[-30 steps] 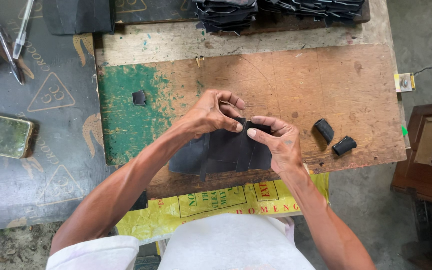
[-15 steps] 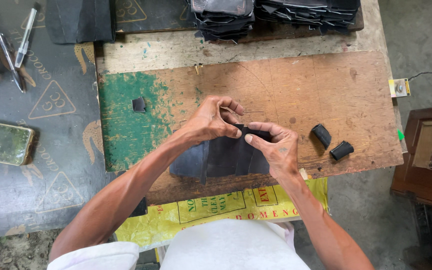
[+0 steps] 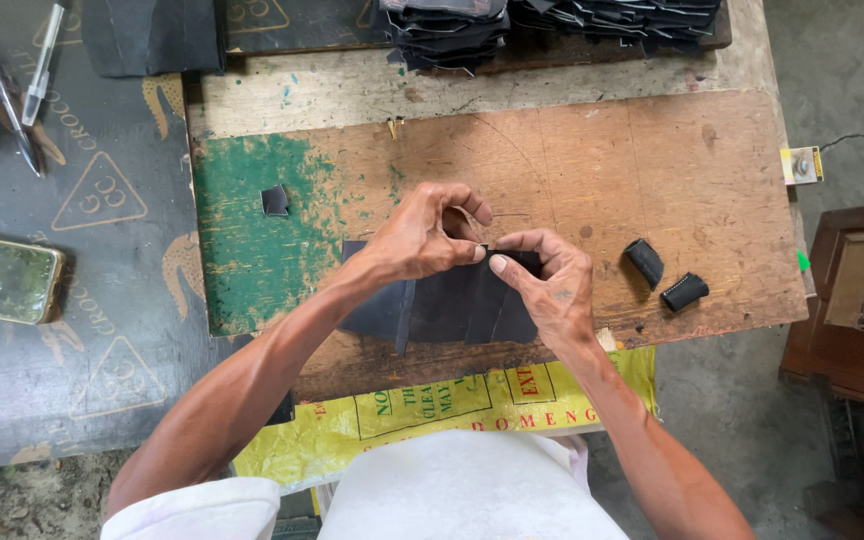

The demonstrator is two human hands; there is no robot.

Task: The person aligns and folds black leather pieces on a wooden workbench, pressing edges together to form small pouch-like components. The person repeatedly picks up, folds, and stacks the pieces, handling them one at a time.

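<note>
Over the wooden board [image 3: 652, 150], both hands [image 3: 492, 262] pinch a half-hidden black rubber sheet [image 3: 452, 310].

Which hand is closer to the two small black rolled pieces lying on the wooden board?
Right. The right hand is just beside the rolled pieces, while the left hand is farther away on its other side.

Matt black rubber sheet [image 3: 442, 310] on a worn wooden board [image 3: 652, 150] with flaking green paint.

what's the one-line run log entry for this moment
left hand: pinching black sheet | right hand: pinching same sheet | nearby: two black rolls on wooden board
</note>
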